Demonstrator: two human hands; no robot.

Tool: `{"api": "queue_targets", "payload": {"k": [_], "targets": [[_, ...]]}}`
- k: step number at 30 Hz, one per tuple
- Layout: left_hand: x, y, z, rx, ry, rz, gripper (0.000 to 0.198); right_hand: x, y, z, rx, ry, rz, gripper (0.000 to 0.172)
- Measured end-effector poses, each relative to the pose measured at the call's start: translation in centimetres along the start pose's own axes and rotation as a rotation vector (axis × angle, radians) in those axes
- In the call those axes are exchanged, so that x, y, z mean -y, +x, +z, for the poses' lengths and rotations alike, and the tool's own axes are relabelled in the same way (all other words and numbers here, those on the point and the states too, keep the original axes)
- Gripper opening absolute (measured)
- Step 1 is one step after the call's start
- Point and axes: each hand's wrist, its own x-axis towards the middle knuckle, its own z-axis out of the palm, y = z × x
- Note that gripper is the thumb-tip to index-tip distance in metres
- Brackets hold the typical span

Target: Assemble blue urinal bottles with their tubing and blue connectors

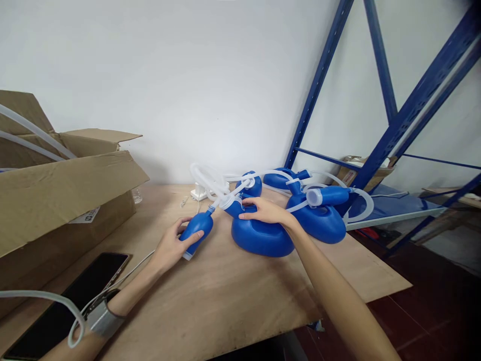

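My left hand (pixel 175 245) is closed around a blue plastic urinal funnel (pixel 197 228), whose pale open end points down toward me. A clear hose (pixel 208 178) is fitted to its upper end and loops back behind the bottles. My right hand (pixel 266 210) grips a blue urinal bottle (pixel 259 238) by its neck and handle, near the whitish cap (pixel 226 201); part of the handle is hidden by the hand. Beside it on the right lies another blue bottle (pixel 319 223), with a second funnel (pixel 330 196) resting on top. More blue bottles sit behind.
A large open cardboard box (pixel 71 195) with hoses sticking out stands at the left. A black phone (pixel 67 306) lies on the wooden table (pixel 210 306), near a white charger (pixel 199 192). A cable runs past my left wrist. Blue metal shelving (pixel 394 135) rises at the right.
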Motion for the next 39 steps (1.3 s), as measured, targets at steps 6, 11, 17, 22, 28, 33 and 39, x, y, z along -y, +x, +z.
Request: {"api": "queue_targets", "payload": {"k": [6,11,17,22,28,33,39], "targets": [[0.7,-0.1,0.3,0.107,-0.056,-0.047,0.084,0.0,0.1,0.3,-0.037,-0.073,0.051,0.061],[0.5,-0.5,0.6,0.17,-0.162,-0.109,0.082,0.0,0.0,0.3,-0.044,-0.076,0.058,0.06],[0.5,-1.0,0.5,0.242,-0.266,-0.143,0.076,-0.1,-0.1,0.2,-0.027,-0.069,0.037,0.06],[0.8,-1.1,0.7,0.355,-0.397,-0.121,0.081,-0.4,0.0,0.0,0.002,0.049,0.004,0.059],[0.5,-1.1,1.0,0.36,-0.609,-0.208,0.087,-1.0,-2.0,-1.3,0.053,0.545,-0.111,0.06],[-0.4,-0.8,0.2,0.286,-0.818,-0.311,0.082,-2.6,-6.1,-0.9,-0.012,0.294,-0.017,0.056],[-1.5,-0.2,-1.8,0.178,-1.022,-0.328,0.059,-3.3,-7.3,2.0,-0.246,0.179,0.023,0.04]]}}
